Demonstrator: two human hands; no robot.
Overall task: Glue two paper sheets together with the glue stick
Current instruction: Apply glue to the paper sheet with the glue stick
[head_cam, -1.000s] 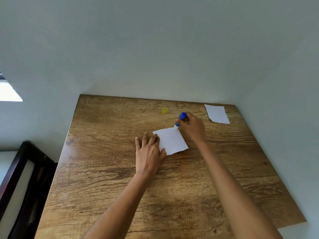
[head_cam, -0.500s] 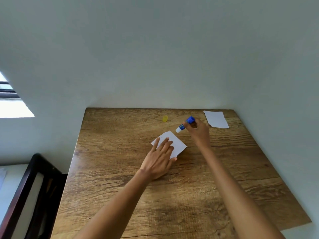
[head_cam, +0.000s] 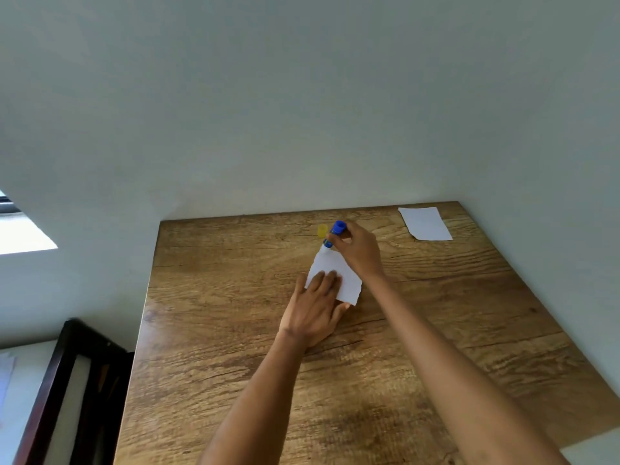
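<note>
A small white paper sheet (head_cam: pixel 339 275) lies on the wooden table (head_cam: pixel 218 297). My left hand (head_cam: pixel 315 310) rests flat on its near left part, fingers spread, pinning it down. My right hand (head_cam: pixel 357 251) grips a blue glue stick (head_cam: pixel 333 233), tilted, with its white tip touching the sheet's far corner. A second white sheet (head_cam: pixel 425 223) lies apart at the table's far right corner. The yellow cap (head_cam: pixel 322 230) stands just behind the glue stick.
A pale wall rises directly behind the table and along its right side. A dark wooden frame (head_cam: pixel 60 391) stands on the floor to the left of the table. A bright window patch (head_cam: pixel 23 234) shows at far left.
The glue stick came down from above the table onto the sheet's far corner. My left hand stayed on the sheet. The camera view shifted, so the table sits further right.
</note>
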